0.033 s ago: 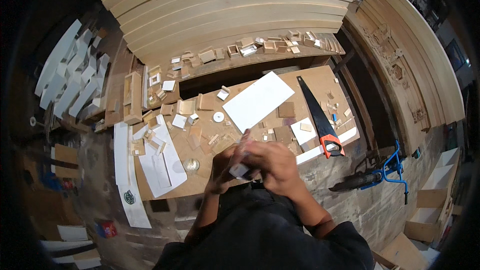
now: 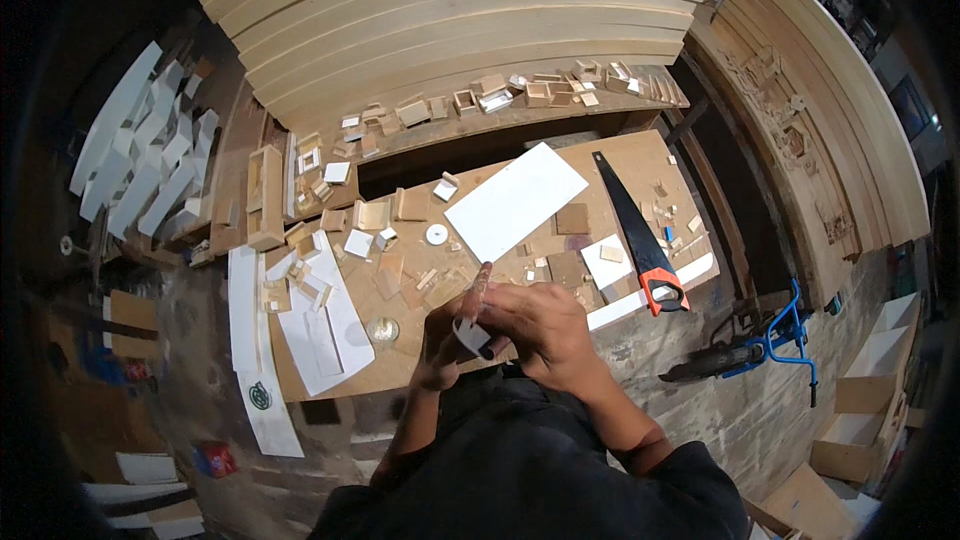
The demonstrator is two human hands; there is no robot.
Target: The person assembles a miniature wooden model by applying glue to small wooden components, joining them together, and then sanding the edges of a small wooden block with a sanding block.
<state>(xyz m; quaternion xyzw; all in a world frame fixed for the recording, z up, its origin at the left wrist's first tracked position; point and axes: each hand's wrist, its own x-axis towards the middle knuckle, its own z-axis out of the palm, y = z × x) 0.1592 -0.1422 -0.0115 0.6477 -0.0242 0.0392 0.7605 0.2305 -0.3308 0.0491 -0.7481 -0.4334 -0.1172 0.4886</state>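
Note:
Close to my body, above the near edge of the workbench, my two hands meet. My left hand point(image 2: 441, 340) is closed on a small white piece point(image 2: 470, 337), with one finger pointing up and away past it. My right hand point(image 2: 548, 328) is closed too, its fingers curled over toward the piece; what they grip is hidden. A small dark spot shows at the piece's lower end, too small to name. Beyond the hands lies a large white rectangular board point(image 2: 516, 202). A handsaw point(image 2: 642, 230) with an orange and black handle lies to its right.
Small wooden offcuts and little box shapes cover much of the workbench point(image 2: 400, 372). A clear round container point(image 2: 382, 331) and a white disc point(image 2: 437, 234) sit among them. Long planks point(image 2: 460, 30) stand behind a narrow shelf. A blue bicycle point(image 2: 780, 340) stands at the right.
My right hand was blurred by motion and now shows sharply. The small white piece has turned slightly, so more of its face shows. Things on the bench have not moved.

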